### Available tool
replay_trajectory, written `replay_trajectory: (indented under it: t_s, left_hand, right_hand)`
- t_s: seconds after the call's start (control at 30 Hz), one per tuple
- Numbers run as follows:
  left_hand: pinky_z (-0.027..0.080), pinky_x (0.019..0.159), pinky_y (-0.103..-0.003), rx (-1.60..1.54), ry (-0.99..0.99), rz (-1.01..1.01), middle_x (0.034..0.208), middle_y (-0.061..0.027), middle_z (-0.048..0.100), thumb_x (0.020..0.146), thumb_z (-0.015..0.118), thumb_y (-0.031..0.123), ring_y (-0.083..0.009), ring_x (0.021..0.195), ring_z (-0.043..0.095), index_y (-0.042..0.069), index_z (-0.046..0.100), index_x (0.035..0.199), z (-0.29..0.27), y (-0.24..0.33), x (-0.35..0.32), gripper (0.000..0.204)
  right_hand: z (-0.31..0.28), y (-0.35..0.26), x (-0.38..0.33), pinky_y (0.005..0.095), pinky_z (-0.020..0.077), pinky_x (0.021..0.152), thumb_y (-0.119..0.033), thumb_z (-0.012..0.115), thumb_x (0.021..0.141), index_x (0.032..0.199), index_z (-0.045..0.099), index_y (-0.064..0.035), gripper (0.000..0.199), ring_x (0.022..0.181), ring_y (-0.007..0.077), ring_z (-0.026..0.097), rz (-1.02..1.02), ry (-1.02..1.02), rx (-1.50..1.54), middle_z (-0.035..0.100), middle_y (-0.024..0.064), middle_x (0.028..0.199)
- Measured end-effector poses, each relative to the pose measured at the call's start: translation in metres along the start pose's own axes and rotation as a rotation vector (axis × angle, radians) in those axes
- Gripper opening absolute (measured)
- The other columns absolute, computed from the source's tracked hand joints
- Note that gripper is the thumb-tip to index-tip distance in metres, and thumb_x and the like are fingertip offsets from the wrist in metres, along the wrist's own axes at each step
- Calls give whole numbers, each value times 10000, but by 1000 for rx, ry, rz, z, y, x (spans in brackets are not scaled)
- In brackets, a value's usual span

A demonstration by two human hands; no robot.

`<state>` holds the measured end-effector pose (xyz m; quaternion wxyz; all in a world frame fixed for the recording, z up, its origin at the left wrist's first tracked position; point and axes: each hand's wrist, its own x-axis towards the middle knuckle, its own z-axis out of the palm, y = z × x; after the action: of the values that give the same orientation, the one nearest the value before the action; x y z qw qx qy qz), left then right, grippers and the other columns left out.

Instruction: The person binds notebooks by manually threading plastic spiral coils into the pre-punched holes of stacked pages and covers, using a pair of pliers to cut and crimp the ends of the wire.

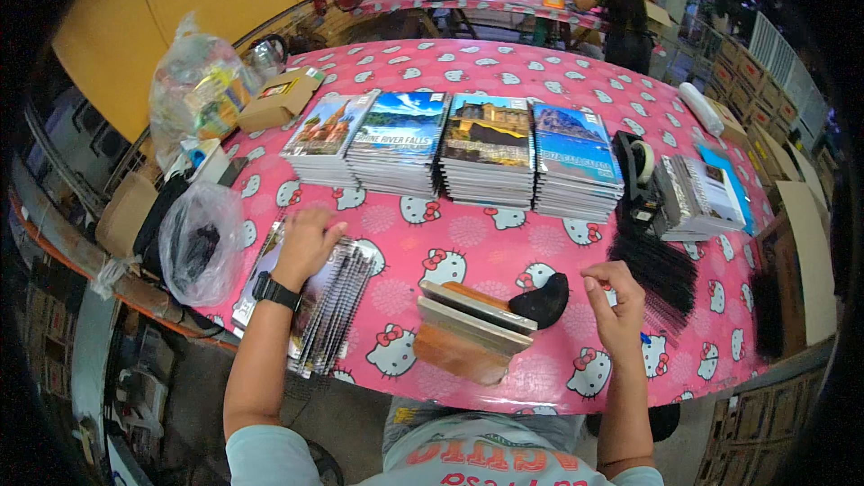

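At the near left of the table [549, 364], notebooks [340, 301] are touched by the left hand [308, 247], fingers spread. Near the wooden block [468, 342], the right hand [617, 301] is held with fingers curled; any grip cannot be told.

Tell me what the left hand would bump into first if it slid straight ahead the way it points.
The left hand would probably meet the leftmost tall notebook stack, with onion domes on its cover, though the gap is hard to judge.
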<state>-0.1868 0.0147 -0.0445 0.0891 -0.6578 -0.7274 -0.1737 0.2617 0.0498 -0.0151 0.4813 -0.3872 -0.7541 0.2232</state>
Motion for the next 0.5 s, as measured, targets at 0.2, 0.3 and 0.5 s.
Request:
replay_trajectory:
  t_s: [0.2, 0.3, 0.5]
  left_hand:
    - [237, 1031, -506, 80, 68, 21, 1314, -192, 432, 788, 614, 290, -381, 1244, 340, 30, 525, 1154, -37, 42, -2, 458]
    - [255, 1033, -486, -70, 108, 108, 1308, -184, 434, 732, 669, 217, -385, 1232, 354, 36, 541, 1127, -83, 85, -22, 453]
    - [274, 1031, -476, -316, 6, 286, 1306, -173, 435, 680, 719, 191, -388, 1233, 358, 60, 554, 1132, -75, 133, -29, 499]
  right_hand:
    - [-44, 37, 27, 344, 458, 748, -22, 606, 764, 879, 625, -14, 116, 825, 278, 579, -42, 122, -273, 617, 120, 849]
    - [-87, 86, 62, 377, 443, 822, -1, 591, 746, 974, 604, -23, 229, 954, 329, 561, -107, 258, -501, 611, 150, 972]
    - [-164, 163, 91, 436, 373, 910, -29, 617, 683, 1123, 570, -93, 447, 1093, 273, 514, 53, 204, -1015, 574, 97, 1165]
